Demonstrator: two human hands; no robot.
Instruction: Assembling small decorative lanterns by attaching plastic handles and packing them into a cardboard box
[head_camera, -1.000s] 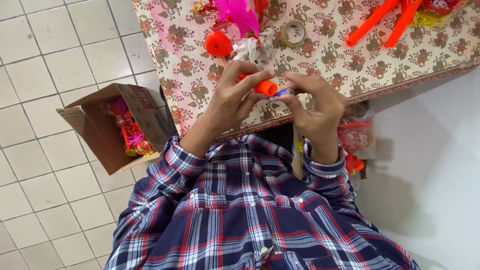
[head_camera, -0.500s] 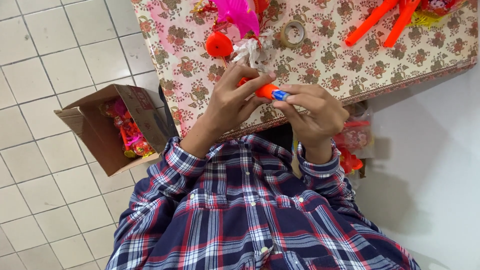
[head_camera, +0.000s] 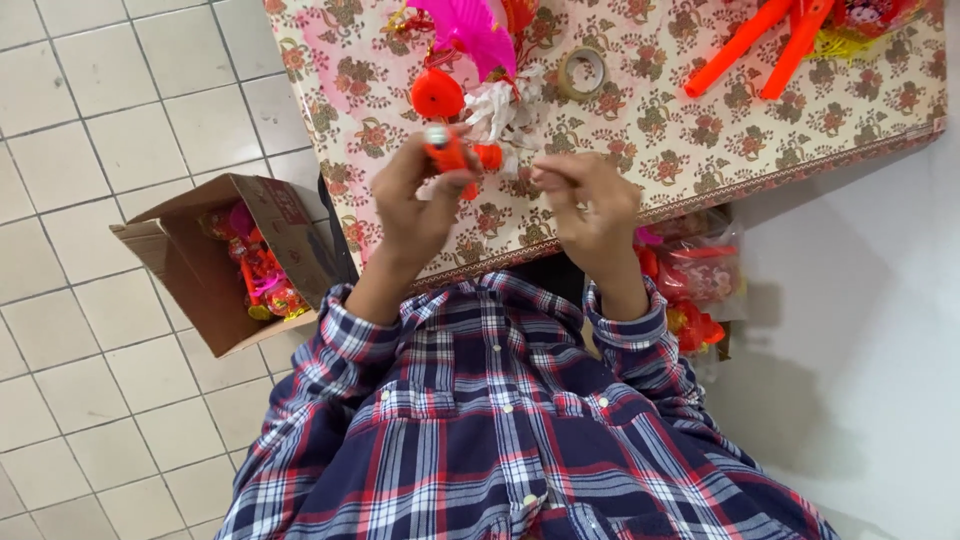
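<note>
Hands met above the near edge of the tabletop, which wore a flowered cloth, both forearms rising from plaid sleeves. The left hand was curled, its fingers and thumb wrapped around a small orange plastic toy piece. The right hand sat just beside it, fingers bent inward with the tips pinched together; whether anything lay between them could not be told.

That orange piece was a short, stubby cylinder, bright and glossy, with a pale tip at its upper end. Its long axis ran nearly upright in the view, pale tip toward the far edge, the lower end hidden in the left palm. It hung just over the cloth near the near edge, toward the left corner.

Beyond it lay an orange round part, a pink feathery fan and crumpled white paper. A roll of tape rested farther right, and 2 orange sticks lay toward the far right corner. An open cardboard box of toys stood on the tiled floor to the left, and clear bags of red toys hung below the near edge.
</note>
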